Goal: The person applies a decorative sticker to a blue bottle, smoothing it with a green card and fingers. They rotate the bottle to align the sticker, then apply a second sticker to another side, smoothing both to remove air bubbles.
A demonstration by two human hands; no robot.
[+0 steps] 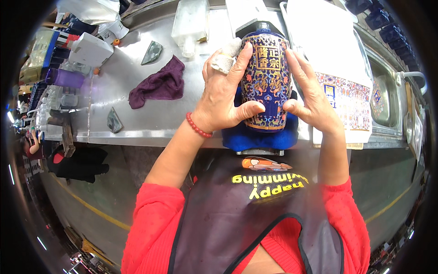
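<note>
A dark blue bottle (270, 98) with a colourful floral pattern and gold lettering lies in front of me, its neck pointing away. My left hand (216, 98) presses along its left side, thumb on the lower front. One of that hand's fingers is wrapped in a whitish cloth cover (223, 57), and a red bead bracelet is on the wrist. My right hand (315, 98) is against the bottle's right side, fingers stretched along it and thumb near the lower edge. Under the bottle is a blue padded rest (237, 140) at the bench edge. The bottle's underside is hidden.
The metal bench (150, 114) carries a purple cloth (160, 83) and two dark green flat pieces (153, 52). A clear container (189, 23) stands behind. At right lie patterned sheets (349, 102) beside a sink (385, 96) with a tap (413, 75). Bottles crowd the far left.
</note>
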